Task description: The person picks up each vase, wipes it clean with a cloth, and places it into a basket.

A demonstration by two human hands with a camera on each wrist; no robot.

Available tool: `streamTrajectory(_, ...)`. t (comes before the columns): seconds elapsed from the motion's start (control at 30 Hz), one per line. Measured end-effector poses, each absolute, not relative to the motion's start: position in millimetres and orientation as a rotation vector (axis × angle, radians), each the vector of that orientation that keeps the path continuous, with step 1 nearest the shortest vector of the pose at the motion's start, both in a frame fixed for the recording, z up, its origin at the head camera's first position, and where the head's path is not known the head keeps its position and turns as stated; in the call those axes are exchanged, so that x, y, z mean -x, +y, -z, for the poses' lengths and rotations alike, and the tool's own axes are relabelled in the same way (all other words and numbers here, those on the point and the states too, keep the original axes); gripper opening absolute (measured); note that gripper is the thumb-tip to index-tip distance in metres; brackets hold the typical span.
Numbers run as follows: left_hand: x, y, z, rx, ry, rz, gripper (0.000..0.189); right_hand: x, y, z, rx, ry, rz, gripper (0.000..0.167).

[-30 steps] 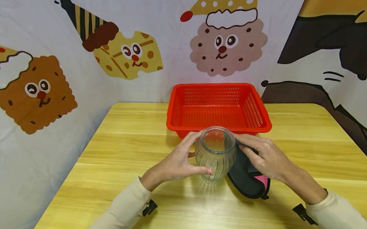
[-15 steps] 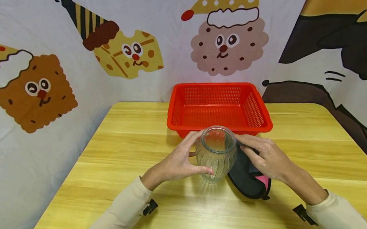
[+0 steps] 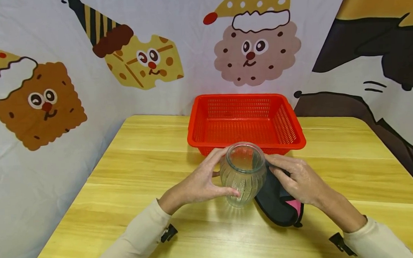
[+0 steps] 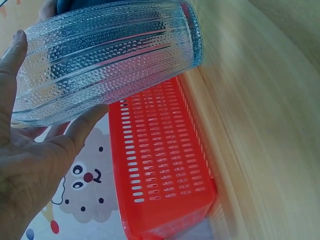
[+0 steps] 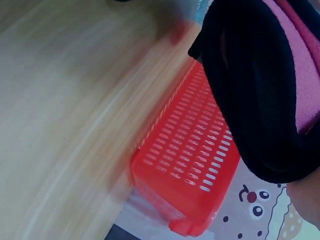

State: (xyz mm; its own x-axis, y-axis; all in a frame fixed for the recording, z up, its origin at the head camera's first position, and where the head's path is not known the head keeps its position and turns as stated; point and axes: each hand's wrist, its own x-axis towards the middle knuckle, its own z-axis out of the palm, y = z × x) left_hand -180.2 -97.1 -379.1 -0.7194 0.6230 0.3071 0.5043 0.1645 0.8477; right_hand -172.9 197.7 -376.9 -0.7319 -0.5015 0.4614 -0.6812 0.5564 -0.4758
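My left hand (image 3: pixel 202 181) grips a clear ribbed glass jar (image 3: pixel 245 181), thumb on the near side and fingers round the far left. The jar's round mouth faces up, and its dimpled wall (image 4: pixel 115 55) fills the top of the left wrist view. Just right of it, my right hand (image 3: pixel 298 177) pinches a dark grey fabric piece with black edging and a pink inside (image 3: pixel 277 204), which resembles a padded eye mask. The fabric hangs down beside the jar, partly covered by the hand. In the right wrist view its black edge and pink lining (image 5: pixel 305 75) show large.
A red perforated plastic basket (image 3: pixel 247 147) stands behind the jar on the wood-grain table (image 3: pixel 142 155). Cloth printed with cartoon biscuits (image 3: pixel 258 53) hangs behind and along the left side. Each sleeve carries a black clip near its cuff.
My right hand has shifted slightly down, and the dark fabric has swung a little left and lower. The left hand and jar have stayed almost still.
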Motion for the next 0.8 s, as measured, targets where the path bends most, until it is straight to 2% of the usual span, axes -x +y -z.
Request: streamTrajectory(0.8, 179.2, -97.6, 379.4, -1.124, 2.297, -1.601, 0.105, 171.9, 198.1, 387.4, -0.927, -2.594, -0.95, 0.04)
